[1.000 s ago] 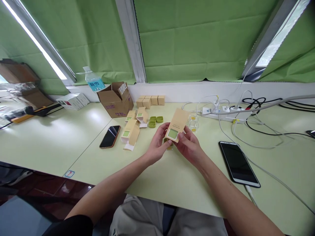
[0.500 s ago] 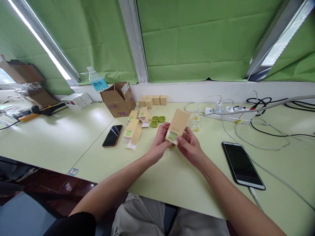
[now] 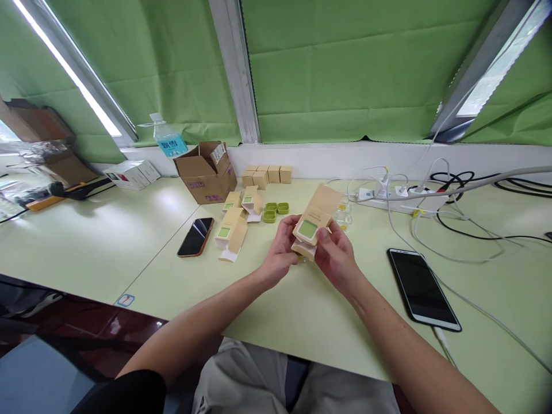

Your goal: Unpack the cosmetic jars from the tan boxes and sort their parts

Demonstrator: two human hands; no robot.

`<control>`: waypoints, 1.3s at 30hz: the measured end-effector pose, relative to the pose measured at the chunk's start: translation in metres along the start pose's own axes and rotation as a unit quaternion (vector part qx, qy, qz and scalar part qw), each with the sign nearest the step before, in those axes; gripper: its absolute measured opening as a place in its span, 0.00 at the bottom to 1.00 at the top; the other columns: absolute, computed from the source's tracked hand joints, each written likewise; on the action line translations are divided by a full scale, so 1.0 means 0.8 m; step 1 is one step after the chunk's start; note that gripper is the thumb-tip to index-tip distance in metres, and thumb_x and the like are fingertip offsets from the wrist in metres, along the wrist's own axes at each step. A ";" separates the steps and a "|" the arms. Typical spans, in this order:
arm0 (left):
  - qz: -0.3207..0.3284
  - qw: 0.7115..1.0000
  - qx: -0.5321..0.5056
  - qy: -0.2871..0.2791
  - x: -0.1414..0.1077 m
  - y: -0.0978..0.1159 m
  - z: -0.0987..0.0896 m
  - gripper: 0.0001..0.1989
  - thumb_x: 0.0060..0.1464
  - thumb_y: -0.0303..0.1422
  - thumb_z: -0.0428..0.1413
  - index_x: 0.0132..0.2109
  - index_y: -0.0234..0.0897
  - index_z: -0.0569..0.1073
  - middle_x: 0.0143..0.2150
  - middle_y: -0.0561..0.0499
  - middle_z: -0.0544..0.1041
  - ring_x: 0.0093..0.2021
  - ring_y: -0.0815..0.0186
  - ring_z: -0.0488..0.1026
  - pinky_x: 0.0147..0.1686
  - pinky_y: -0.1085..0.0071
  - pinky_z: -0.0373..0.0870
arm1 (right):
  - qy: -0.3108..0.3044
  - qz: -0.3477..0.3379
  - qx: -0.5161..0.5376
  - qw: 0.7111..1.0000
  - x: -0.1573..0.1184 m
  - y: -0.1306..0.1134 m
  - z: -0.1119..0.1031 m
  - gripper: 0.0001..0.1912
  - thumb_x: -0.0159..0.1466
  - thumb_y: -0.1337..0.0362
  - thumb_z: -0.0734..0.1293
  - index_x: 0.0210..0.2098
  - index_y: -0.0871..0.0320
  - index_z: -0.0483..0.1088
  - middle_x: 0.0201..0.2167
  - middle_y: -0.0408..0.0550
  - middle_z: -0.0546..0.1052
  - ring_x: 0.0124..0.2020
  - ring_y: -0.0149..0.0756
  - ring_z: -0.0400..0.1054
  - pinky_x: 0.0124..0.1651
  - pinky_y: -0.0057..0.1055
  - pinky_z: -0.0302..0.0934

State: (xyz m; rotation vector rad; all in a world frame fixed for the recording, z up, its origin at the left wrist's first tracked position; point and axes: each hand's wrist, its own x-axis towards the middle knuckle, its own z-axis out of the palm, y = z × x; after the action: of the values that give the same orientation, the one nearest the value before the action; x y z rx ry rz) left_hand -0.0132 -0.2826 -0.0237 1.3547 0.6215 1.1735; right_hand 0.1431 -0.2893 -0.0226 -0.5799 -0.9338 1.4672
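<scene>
Between my two hands is a small tan paper box (image 3: 320,206) with a green square and a white border printed on its front. Its near end flap hangs loose and shows white inside. My left hand (image 3: 282,247) grips the box's left side. With the thumb on its front, my right hand (image 3: 334,250) holds the right side. Partly hidden under the hands, something clear and yellow lies on the table. Farther left stand similar tan boxes (image 3: 236,226) with flaps out. Several small green square containers (image 3: 269,216) sit beside them. Clear containers with yellow (image 3: 344,215) are behind my right hand.
An open brown carton (image 3: 207,183) and several small kraft boxes (image 3: 261,178) stand along the wall. A phone (image 3: 196,237) lies left, a larger charging phone (image 3: 423,289) right. Cables and a power strip (image 3: 401,201) spread at the back right. A water bottle (image 3: 168,138) is behind the carton.
The tan box in my hands has tilted, its top leaning right. Its near end flap has come open. My right hand has risen a little along its side.
</scene>
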 end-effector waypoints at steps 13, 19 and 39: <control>0.160 0.954 0.231 0.105 -0.001 0.008 -0.003 0.19 0.67 0.41 0.63 0.58 0.44 0.65 0.56 0.43 0.72 0.57 0.56 0.72 0.62 0.57 0.70 | 0.065 0.026 0.019 0.997 0.003 -0.005 -0.002 0.39 0.50 0.46 0.87 0.54 0.49 0.72 0.50 0.51 0.87 0.52 0.54 0.84 0.51 0.50 0.81; 0.248 0.905 0.335 0.083 -0.001 0.003 -0.012 0.15 0.70 0.28 0.54 0.60 0.44 0.66 0.58 0.43 0.71 0.58 0.57 0.75 0.58 0.57 0.75 | 0.113 0.028 0.002 0.993 0.006 -0.007 -0.005 0.33 0.49 0.46 0.87 0.47 0.56 0.81 0.50 0.56 0.88 0.49 0.56 0.84 0.48 0.48 0.81; 0.169 0.892 0.393 0.142 -0.007 0.010 -0.004 0.06 0.64 0.34 0.62 0.45 0.42 0.73 0.50 0.45 0.80 0.51 0.58 0.78 0.52 0.61 0.73 | 0.184 0.017 -0.031 0.982 0.005 -0.006 -0.006 0.32 0.44 0.50 0.89 0.44 0.56 0.83 0.48 0.53 0.88 0.45 0.49 0.84 0.47 0.43 0.79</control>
State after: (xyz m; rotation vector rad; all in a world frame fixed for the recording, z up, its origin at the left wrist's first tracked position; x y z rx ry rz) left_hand -0.0203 -0.2875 -0.0183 2.0487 1.1931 1.4928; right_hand 0.1495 -0.2844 -0.0205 -0.8830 -0.6817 1.3057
